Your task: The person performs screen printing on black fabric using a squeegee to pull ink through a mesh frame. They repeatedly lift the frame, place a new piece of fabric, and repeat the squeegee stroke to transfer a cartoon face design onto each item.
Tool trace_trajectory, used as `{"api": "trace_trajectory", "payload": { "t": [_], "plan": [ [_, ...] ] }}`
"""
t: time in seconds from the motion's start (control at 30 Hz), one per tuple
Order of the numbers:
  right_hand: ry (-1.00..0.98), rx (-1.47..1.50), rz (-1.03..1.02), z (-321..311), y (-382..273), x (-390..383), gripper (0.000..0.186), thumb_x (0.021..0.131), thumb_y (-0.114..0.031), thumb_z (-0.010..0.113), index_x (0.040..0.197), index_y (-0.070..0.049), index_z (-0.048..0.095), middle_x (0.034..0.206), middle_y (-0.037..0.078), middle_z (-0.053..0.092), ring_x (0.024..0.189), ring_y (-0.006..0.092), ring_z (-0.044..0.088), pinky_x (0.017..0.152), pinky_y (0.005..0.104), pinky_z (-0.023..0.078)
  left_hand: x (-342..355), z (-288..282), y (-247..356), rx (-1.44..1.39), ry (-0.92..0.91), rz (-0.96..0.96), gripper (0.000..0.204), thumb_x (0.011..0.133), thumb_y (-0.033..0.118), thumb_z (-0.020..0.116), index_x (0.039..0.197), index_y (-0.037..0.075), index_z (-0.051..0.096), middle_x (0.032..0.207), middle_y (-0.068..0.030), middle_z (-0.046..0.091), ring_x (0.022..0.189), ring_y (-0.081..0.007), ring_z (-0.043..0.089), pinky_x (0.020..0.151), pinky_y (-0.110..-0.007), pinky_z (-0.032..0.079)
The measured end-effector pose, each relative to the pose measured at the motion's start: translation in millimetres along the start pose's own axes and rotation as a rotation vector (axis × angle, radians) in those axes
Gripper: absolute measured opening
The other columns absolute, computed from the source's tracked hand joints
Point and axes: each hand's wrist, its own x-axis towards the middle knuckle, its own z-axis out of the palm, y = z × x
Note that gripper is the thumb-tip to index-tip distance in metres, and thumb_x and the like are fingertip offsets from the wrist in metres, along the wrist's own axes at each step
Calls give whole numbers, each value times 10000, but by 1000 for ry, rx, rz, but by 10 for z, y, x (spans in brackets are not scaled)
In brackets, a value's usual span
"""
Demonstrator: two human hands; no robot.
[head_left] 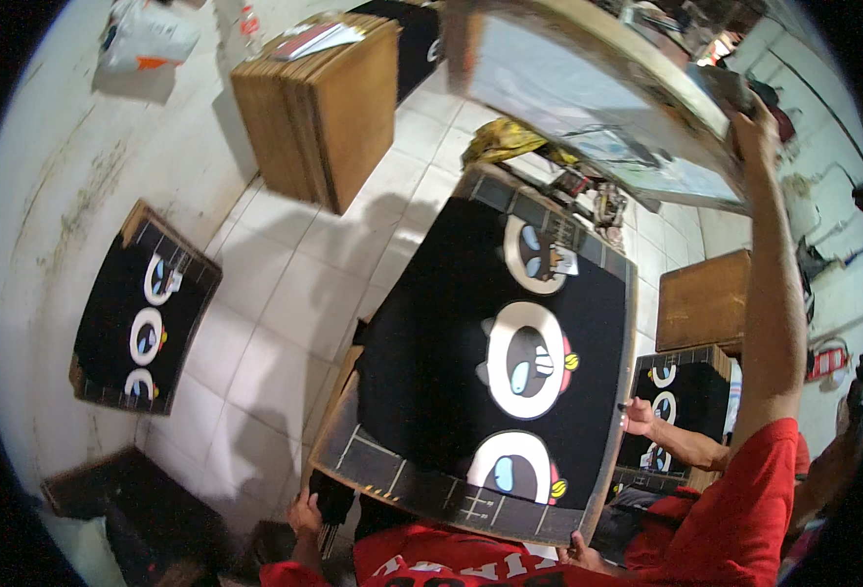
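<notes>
A printing board [377,460] lies tilted before me. Stretched over it is black fabric [431,293] with several round eye-like prints in cream, grey and blue. My right hand [752,127], on a raised arm, is closed on the edge of a wooden screen-printing frame [637,59] held up beyond the board. Below the board's near left corner is my left hand [304,517], fingers curled beside dark material; what they hold is hidden. Another person's hand [637,416] rests at the board's right edge, and a second hand [580,554], apparently theirs, touches the near right corner.
A similar printed board [143,313] leans by the left wall. A stack of brown boards [324,117] carries papers and a clear bottle [250,29]. More printed fabric [681,396] lies on the right. A yellow cloth [505,140] sits under the frame. White tiles cover the floor.
</notes>
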Motion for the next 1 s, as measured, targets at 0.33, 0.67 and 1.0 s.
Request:
{"api": "trace_trajectory", "payload": {
  "t": [0.33, 0.67, 1.0],
  "plan": [
    [-87, 220, -73, 60, 323, -15, 542, 874, -202, 676, 1412, -142, 649, 1169, 102, 763, 1036, 200, 707, 899, 345, 534, 1, 270, -545, 68, 198, -389, 356, 991, 226, 639, 1310, 74, 601, 1092, -228, 706, 1028, -404, 682, 892, -475, 542],
    [27, 116, -137, 216, 554, 275, 548, 875, -255, 698, 1413, -163, 647, 1196, 113, 755, 1068, 226, 710, 925, 359, 528, 1338, -1885, 579, 198, 544, 28, 300, 941, 321, 704, 826, 47, 661, 752, -217, 655, 733, -446, 644, 666, -542, 484],
    [22, -48, -8, 253, 235, 141, 582, 918, -380, 668, 1484, -292, 564, 1320, 144, 698, 1202, 343, 672, 996, 439, 519, 945, -5424, 1130, 62, 846, 167, 402, 925, 231, 748, 744, 7, 467, 646, -65, 389, 630, -165, 395, 581, -380, 354]
  ]
}}
